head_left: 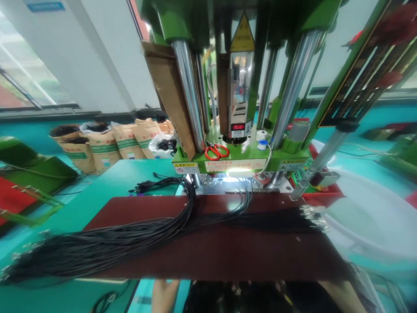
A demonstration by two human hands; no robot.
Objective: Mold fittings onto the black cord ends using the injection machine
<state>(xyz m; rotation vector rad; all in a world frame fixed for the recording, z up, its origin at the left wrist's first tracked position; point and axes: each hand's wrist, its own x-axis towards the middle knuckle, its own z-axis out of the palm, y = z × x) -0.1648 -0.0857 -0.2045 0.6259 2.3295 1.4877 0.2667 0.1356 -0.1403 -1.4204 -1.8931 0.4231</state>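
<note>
My left hand (165,295) shows in part below the front edge of the dark red board (260,261); its fingers are hidden. At the lower right, only part of my right hand or forearm (342,295) shows, cut off by the same edge. What either one holds cannot be seen. Across the board lies a large bundle of black cables (130,237), its far-left ends hanging past the board. A second bundle of black cables (276,219) has pale metallic ends at the right. A few thin cables (246,200) run up into the lit press.
A green press (208,163) with steel columns stands behind the board. Red-handled scissors (216,152) and a blue-and-white spool (262,144) rest on its ledge. Paper sacks (104,148) stand at the back left. A large white tub (374,213) is at the right.
</note>
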